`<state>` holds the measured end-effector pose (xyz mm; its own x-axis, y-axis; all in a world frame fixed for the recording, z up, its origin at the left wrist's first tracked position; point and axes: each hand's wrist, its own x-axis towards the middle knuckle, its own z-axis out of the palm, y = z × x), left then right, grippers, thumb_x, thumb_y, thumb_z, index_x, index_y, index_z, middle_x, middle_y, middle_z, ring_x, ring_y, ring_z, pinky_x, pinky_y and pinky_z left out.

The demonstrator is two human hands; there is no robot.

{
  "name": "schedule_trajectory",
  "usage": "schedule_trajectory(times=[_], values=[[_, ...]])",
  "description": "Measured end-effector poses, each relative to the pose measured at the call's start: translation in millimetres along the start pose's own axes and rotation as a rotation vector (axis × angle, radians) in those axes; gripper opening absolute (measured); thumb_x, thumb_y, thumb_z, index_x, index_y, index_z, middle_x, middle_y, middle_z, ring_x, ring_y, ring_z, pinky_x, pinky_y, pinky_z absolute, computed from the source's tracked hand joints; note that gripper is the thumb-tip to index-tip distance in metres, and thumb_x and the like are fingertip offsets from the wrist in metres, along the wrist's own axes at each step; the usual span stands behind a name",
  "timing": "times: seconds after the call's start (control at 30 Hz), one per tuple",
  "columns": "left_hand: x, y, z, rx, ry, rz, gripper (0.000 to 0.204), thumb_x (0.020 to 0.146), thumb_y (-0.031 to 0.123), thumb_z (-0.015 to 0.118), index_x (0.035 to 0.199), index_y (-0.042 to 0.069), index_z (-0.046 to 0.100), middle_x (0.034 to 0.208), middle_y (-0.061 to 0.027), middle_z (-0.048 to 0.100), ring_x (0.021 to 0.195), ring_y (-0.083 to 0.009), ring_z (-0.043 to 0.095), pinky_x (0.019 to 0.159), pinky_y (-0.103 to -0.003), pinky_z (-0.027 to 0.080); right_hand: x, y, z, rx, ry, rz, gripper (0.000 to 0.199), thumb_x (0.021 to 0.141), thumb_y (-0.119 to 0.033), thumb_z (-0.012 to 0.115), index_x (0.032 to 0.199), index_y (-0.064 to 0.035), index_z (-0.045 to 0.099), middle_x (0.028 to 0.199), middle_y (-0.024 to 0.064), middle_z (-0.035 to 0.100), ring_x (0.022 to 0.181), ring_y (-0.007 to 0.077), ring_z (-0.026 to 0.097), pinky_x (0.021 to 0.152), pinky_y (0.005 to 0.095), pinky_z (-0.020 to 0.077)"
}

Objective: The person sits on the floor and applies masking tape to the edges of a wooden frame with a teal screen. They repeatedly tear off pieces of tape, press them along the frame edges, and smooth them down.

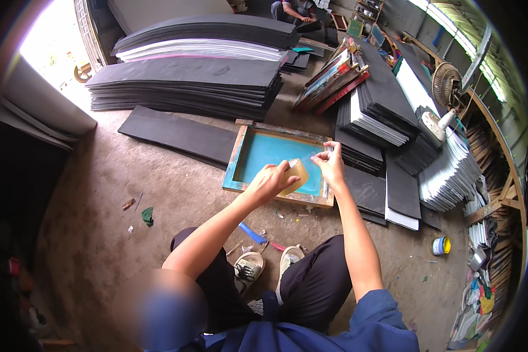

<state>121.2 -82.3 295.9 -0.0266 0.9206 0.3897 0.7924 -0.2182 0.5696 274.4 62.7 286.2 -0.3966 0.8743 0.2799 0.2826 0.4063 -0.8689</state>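
A roll of clear, yellowish packing tape (297, 177) is gripped in my left hand (268, 183), above the near half of a wooden screen-printing frame. My right hand (331, 165) pinches the loose end of the tape, and a short see-through strip spans the gap between my hands. Under them the screen frame (234, 154) lies on the floor, its wooden border stained and its mesh (270, 146) blue-green. My right hand is over the frame's right side; I cannot tell whether it touches the wood.
Stacks of black sheets (182, 82) lie at the far left, and more black and white sheets (387, 111) on the right. Several framed screens (334, 79) lean behind. A fan (447, 83) and a yellow-rimmed can (441, 246) are at right. A person (296, 10) crouches far back.
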Motion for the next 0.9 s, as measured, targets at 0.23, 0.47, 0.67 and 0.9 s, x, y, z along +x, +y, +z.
schedule_trajectory(times=[0.23, 0.47, 0.67, 0.9], values=[[5.1, -7.3, -1.7, -0.398, -0.073, -0.180, 0.054, 0.079, 0.045, 0.064, 0.100, -0.002, 0.049, 0.079, -0.0164, 0.062, 0.076, -0.0211, 0.061, 0.069, -0.033, 0.046, -3.5, -16.9, -16.6, -0.005, 0.080, -0.042, 0.042, 0.073, 0.000, 0.068, 0.096, -0.0065, 0.033, 0.072, 0.0099, 0.061, 0.064, 0.0185, 0.061, 0.060, 0.0314, 0.0481], [10.1, -30.4, -0.6, 0.200, -0.100, -0.318, 0.060, 0.072, 0.055, 0.065, 0.088, -0.003, 0.060, 0.071, -0.0222, 0.062, 0.072, -0.0357, 0.063, 0.064, -0.041, 0.051, -10.1, -44.6, -9.7, -0.080, 0.134, -0.130, 0.041, 0.074, 0.005, 0.065, 0.092, -0.0080, 0.030, 0.069, 0.0102, 0.060, 0.063, 0.0201, 0.062, 0.059, 0.0317, 0.0478], [3.3, -52.5, -15.1, -0.187, -0.045, -0.088, 0.057, 0.070, 0.050, 0.068, 0.082, -0.005, 0.063, 0.065, -0.0213, 0.061, 0.064, -0.0267, 0.063, 0.061, -0.035, 0.049, 9.3, -12.8, -43.4, 0.078, 0.260, -0.091, 0.044, 0.071, 0.003, 0.068, 0.089, -0.0075, 0.030, 0.069, 0.0087, 0.060, 0.063, 0.0161, 0.061, 0.059, 0.0283, 0.0470], [-13.1, -77.6, -38.0, 0.403, -0.008, -0.064, 0.058, 0.065, 0.057, 0.069, 0.082, 0.002, 0.067, 0.062, -0.0134, 0.063, 0.063, -0.0269, 0.062, 0.071, -0.037, 0.045, 2.9, -35.3, -36.2, 0.000, 0.250, -0.125, 0.042, 0.071, 0.003, 0.069, 0.090, -0.0061, 0.032, 0.069, 0.0099, 0.061, 0.062, 0.0155, 0.061, 0.059, 0.0290, 0.0477]])
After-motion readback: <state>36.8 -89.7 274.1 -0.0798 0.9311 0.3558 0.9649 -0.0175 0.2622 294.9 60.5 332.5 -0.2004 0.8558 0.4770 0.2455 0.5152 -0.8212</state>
